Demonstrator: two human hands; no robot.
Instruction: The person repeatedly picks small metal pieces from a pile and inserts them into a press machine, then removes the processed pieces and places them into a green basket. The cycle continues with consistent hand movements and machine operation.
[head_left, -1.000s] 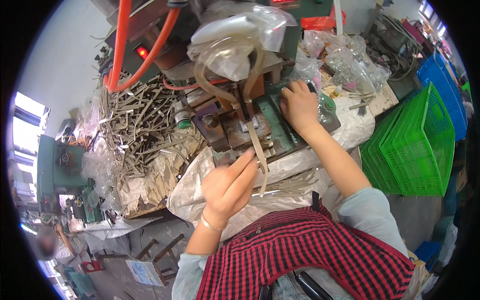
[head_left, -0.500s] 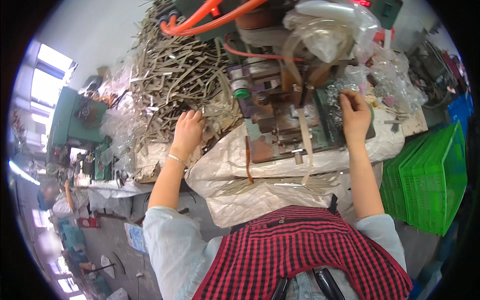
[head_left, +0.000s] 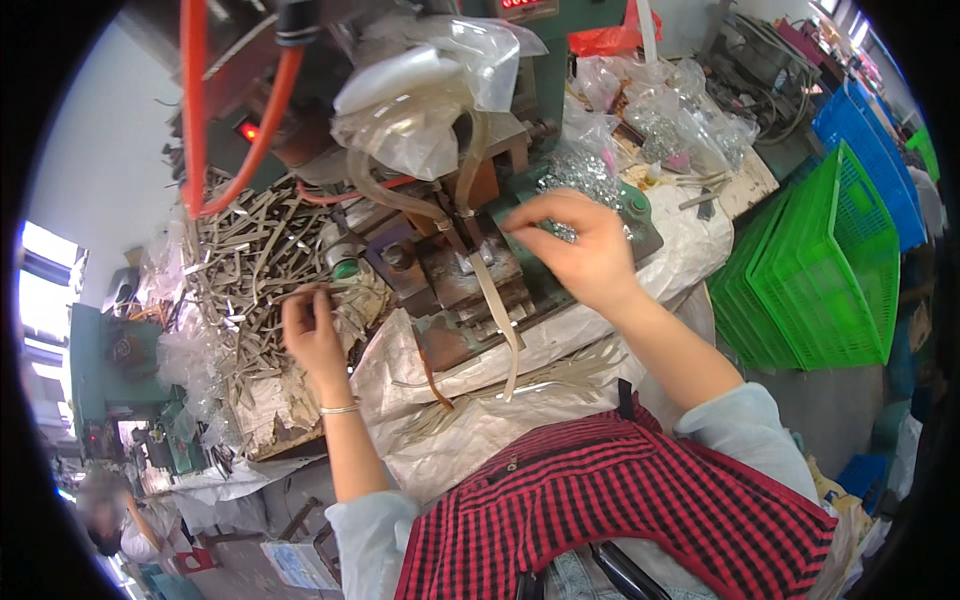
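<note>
My right hand (head_left: 588, 255) is over the right part of the press (head_left: 470, 290), thumb and fingertips pinched together. Whatever lies between them is too small to make out. My left hand (head_left: 314, 335) hovers by the heap of thin metal strips (head_left: 250, 270), its fingers loosely bent and apart with nothing visible in them. A pale flat strip (head_left: 490, 290) runs from the press's middle out over its front edge. Shiny small metal pieces (head_left: 580, 180) are heaped beyond my right hand.
More strips (head_left: 550, 382) lie on the white woven sheet (head_left: 385, 445) before me. Orange hoses (head_left: 192, 110) hang at upper left. Clear plastic bags (head_left: 400, 110) cover the press top. Green crates (head_left: 800, 280) stand at right, and another person (head_left: 150, 530) sits at far left.
My view has turned, shifting the press left in the picture. My right hand has moved from the small metal pieces toward the press's middle. The left hand has lifted off the strip heap.
</note>
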